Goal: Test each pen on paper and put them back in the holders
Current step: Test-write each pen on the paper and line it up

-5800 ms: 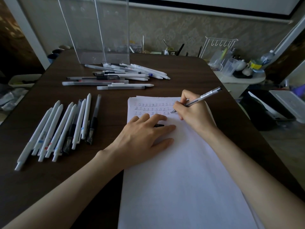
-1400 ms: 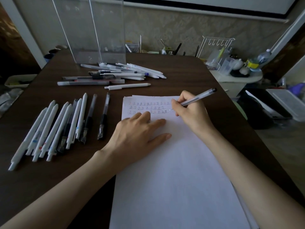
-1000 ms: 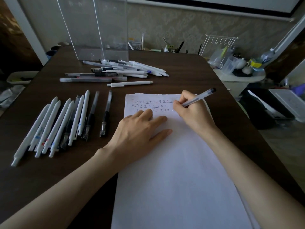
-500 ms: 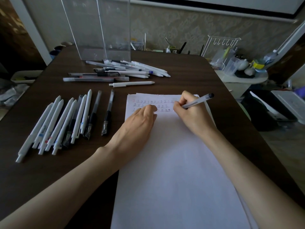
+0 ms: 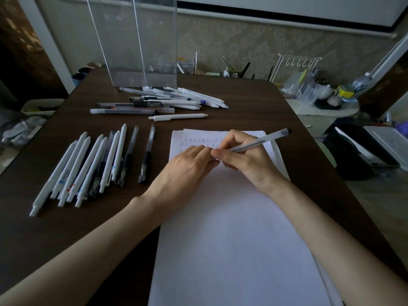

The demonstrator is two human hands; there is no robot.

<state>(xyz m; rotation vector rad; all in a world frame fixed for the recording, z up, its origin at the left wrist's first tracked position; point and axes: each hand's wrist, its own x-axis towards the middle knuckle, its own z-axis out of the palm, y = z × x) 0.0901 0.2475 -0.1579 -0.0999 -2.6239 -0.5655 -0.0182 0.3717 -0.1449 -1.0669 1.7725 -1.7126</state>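
Note:
My right hand [image 5: 247, 160] grips a clear pen [image 5: 260, 141] over the top of the white paper [image 5: 231, 239], with the dark end pointing up and right. My left hand [image 5: 183, 173] has its fingers curled in and pinching at the pen's tip end; what is between them is hidden. Rows of small written marks [image 5: 198, 142] run along the top of the sheet. A row of white and black pens [image 5: 92, 164] lies to the left. A pile of pens [image 5: 167, 101] lies at the foot of the clear acrylic holders [image 5: 136, 40].
A single white pen [image 5: 178, 117] lies just beyond the paper. The dark wooden table [image 5: 66, 228] ends at the right beside a small white side table [image 5: 320, 109] crowded with cups and bottles. Bins and trays stand on the floor on both sides.
My left hand lifted off the paper, curled, and moved right to meet the pen's tip. My right hand stopped writing and raised the pen a little off the sheet.

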